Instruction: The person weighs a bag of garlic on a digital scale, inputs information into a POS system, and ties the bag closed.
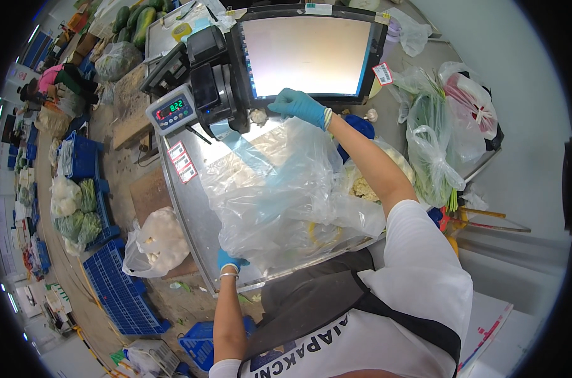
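A large clear plastic bag (pixel 267 189) lies spread over the metal worktop (pixel 194 201), with pale contents blurred through the film. My left hand (pixel 231 259), in a blue-green glove, is closed at the bag's near left edge; its fingertips are partly hidden by the plastic. Beyond the bag, my right hand (pixel 298 106), gloved alike, is held at the lower edge of a lit monitor (pixel 308 57). Its fingers are bent together, and nothing shows in them. A garlic bulb (pixel 258 116) sits just left of my right hand.
A digital scale display (pixel 172 109) and black printer (pixel 213 94) stand left of the monitor. Right are bagged green onions (pixel 427 135) and cauliflower (pixel 364 188). A white bag (pixel 163 242) and blue pallet (pixel 119 286) lie left. A person (pixel 62 82) bends farther off.
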Tool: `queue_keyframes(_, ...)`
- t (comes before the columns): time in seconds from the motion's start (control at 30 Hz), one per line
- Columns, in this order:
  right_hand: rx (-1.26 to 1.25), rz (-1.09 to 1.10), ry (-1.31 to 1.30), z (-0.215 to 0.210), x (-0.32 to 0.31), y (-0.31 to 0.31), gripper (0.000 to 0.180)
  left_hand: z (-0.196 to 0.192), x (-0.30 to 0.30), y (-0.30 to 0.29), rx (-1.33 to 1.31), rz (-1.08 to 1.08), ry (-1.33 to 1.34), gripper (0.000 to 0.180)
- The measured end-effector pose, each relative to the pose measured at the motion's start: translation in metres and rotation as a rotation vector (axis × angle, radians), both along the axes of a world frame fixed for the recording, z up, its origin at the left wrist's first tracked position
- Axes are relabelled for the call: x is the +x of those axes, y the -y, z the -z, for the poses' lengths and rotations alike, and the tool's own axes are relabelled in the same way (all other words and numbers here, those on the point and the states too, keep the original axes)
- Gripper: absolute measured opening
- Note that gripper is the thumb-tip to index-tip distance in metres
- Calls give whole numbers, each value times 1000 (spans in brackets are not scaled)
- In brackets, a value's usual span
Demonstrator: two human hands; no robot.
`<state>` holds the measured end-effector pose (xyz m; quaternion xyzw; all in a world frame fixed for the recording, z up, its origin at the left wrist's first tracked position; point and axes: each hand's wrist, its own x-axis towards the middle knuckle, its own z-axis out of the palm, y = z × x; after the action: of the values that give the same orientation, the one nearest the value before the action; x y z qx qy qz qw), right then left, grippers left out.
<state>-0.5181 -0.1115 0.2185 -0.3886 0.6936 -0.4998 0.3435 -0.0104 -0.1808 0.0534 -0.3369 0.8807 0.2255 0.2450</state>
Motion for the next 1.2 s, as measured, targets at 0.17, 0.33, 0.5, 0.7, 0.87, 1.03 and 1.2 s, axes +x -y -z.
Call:
queue_keyframes(0.17,-18,-8,-21,-4,4,5,25,8,9,1,11,-44,3,85)
queue_keyframes(0.33,-13,-10,-5,-5,6,7,25,12,11,1,3,-28,-24,85)
queue_keyframes(0.5,-36,-4,13,-6,6,6,26,9,7,1,-4,-16,22,84)
queue_keyframes(0.7,-34,8,-3,-6,5,7,26,9,7,1,-20,-27,27,85)
queue_keyframes(0.87,-28,10,17,-9,5,6,26,11,10,0,-17,-63,35,87)
queue_keyframes(1.03,-28,4,7,-9,4,4,25,12,9,2,0,-37,33,89)
queue_keyframes(1.2,-25,2,27,-8,3,5,25,16,13,2,-17,-63,18,89)
